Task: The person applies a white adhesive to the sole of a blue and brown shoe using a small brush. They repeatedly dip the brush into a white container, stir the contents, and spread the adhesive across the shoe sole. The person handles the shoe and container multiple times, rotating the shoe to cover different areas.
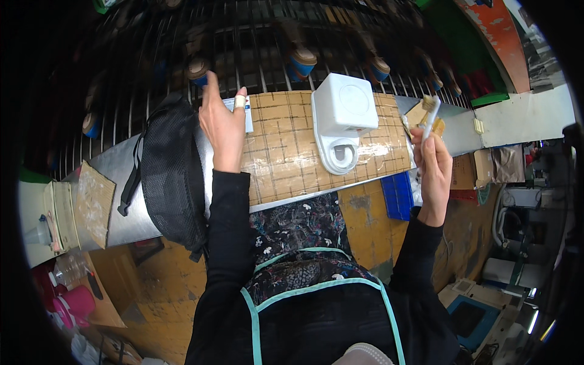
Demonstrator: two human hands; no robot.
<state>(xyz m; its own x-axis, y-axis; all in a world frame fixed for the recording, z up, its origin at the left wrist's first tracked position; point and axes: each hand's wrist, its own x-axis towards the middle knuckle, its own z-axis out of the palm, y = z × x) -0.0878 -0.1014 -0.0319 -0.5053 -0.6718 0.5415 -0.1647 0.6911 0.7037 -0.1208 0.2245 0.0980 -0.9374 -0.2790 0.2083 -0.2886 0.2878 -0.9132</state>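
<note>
Two hands raised over the work: right hand [433,163] closed around a thin white stick-like piece [429,120], held upright above the right end of the surface [286,152]. Left hand [224,125] open, fingers stretched up to a blue-and-tan bobbin [198,70] on the dark wire rack [255,42], one finger wrapped in pale tape. Cannot tell whether touching the bobbin yet. Judged risks: loose pinch on the slim piece, likely to slip and drop off the edge to the floor; reach across the rack, likely to snag a neighbouring bobbin [302,61]. Containers: black mesh bag [173,176] slumped at left, contents hidden; white boxy device [342,118] on the checked mat, nothing seen inside; pink cups [72,302] low left, contents unclear.
</note>
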